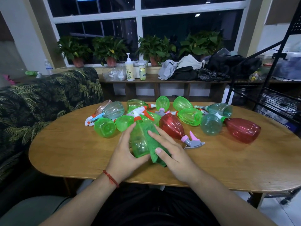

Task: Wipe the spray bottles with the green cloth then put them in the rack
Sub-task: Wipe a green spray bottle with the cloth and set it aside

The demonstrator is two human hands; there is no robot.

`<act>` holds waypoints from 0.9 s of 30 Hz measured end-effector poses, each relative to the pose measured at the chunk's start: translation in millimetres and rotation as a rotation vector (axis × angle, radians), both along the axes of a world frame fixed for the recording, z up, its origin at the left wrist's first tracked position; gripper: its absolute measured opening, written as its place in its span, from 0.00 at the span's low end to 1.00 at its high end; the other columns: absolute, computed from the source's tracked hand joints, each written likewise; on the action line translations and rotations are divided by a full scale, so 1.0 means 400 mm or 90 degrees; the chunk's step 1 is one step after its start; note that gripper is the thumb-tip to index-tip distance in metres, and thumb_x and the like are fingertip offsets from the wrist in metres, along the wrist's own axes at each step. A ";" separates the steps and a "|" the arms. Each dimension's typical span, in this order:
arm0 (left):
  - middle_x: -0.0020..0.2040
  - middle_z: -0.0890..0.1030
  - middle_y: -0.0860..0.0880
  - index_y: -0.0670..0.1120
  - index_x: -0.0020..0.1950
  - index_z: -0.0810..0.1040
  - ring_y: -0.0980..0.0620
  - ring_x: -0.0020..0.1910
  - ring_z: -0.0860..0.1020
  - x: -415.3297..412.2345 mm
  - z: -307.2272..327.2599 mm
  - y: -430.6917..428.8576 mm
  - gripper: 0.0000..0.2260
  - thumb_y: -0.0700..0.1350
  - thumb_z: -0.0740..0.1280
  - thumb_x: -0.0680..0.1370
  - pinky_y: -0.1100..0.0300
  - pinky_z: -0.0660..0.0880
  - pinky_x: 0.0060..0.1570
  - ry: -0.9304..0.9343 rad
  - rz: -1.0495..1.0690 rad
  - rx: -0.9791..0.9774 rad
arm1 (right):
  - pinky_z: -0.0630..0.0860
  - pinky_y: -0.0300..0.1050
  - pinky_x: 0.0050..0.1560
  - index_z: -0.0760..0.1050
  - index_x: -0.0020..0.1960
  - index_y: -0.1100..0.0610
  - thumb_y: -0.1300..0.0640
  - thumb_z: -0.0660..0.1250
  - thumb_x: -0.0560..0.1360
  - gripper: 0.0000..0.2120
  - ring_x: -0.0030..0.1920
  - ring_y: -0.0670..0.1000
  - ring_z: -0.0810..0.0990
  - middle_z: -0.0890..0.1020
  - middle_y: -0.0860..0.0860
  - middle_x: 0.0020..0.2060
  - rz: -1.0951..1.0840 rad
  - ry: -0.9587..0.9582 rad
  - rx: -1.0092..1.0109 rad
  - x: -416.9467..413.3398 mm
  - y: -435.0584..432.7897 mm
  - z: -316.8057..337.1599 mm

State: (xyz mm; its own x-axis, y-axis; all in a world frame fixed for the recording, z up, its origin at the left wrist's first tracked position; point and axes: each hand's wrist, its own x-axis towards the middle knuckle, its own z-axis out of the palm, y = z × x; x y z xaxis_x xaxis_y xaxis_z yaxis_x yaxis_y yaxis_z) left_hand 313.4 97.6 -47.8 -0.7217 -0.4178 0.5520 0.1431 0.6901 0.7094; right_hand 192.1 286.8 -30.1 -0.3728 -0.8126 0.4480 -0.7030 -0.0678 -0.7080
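Green cloth (156, 160) largely covered by the right hand (171, 155), its far side lost behind the green spray bottle (138, 144); that bottle's right flank hidden under the cloth; fingertips of the left hand (125, 154) beneath the bottle not visible; in the heap of bottles (189, 115), several nozzles buried under neighbours; rack (280, 101) cut off by the right edge, shelf contents too dim to identify; labels on pump bottle (130, 70) and can (142, 74) too small to read.

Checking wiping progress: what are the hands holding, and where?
Left hand grips the green spray bottle by its lower body; right hand holds the green cloth against its side.
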 end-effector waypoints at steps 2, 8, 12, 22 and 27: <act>0.76 0.69 0.60 0.56 0.84 0.62 0.59 0.76 0.70 0.003 0.003 0.005 0.50 0.58 0.84 0.67 0.55 0.71 0.75 0.004 0.000 -0.036 | 0.57 0.38 0.82 0.64 0.82 0.37 0.52 0.61 0.88 0.24 0.83 0.37 0.55 0.57 0.33 0.84 0.001 -0.006 0.005 -0.001 0.001 0.000; 0.77 0.69 0.52 0.48 0.84 0.63 0.57 0.78 0.68 0.006 0.010 0.020 0.51 0.59 0.85 0.69 0.65 0.64 0.77 -0.027 -0.063 -0.175 | 0.57 0.58 0.85 0.61 0.84 0.39 0.48 0.57 0.88 0.25 0.83 0.44 0.62 0.66 0.39 0.82 0.044 -0.239 -0.043 -0.016 -0.020 -0.005; 0.78 0.68 0.58 0.56 0.84 0.61 0.57 0.78 0.68 0.012 0.019 0.018 0.51 0.59 0.85 0.67 0.61 0.66 0.77 -0.040 -0.097 -0.116 | 0.54 0.60 0.85 0.62 0.84 0.39 0.50 0.56 0.88 0.25 0.84 0.45 0.60 0.65 0.40 0.83 0.072 -0.311 -0.059 -0.022 -0.023 -0.013; 0.73 0.73 0.62 0.58 0.80 0.63 0.61 0.73 0.73 -0.034 0.015 0.049 0.50 0.62 0.85 0.64 0.62 0.71 0.72 -0.024 -0.011 -0.032 | 0.55 0.59 0.85 0.65 0.83 0.40 0.53 0.57 0.87 0.25 0.84 0.45 0.59 0.65 0.40 0.83 0.032 -0.272 -0.075 -0.021 -0.025 -0.007; 0.72 0.75 0.57 0.54 0.80 0.63 0.58 0.72 0.75 -0.042 0.004 0.045 0.48 0.61 0.81 0.66 0.50 0.75 0.71 0.021 0.060 0.026 | 0.52 0.44 0.85 0.63 0.83 0.41 0.53 0.58 0.87 0.25 0.84 0.39 0.52 0.57 0.35 0.84 0.019 -0.099 -0.031 -0.012 -0.016 -0.008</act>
State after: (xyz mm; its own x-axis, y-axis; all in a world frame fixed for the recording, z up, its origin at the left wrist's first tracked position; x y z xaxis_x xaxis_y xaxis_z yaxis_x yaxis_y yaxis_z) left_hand 296.6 115.6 -46.1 -0.6593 -0.5063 0.5559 0.1027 0.6718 0.7336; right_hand 187.1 280.4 -33.4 -0.4170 -0.8031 0.4256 -0.5819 -0.1239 -0.8038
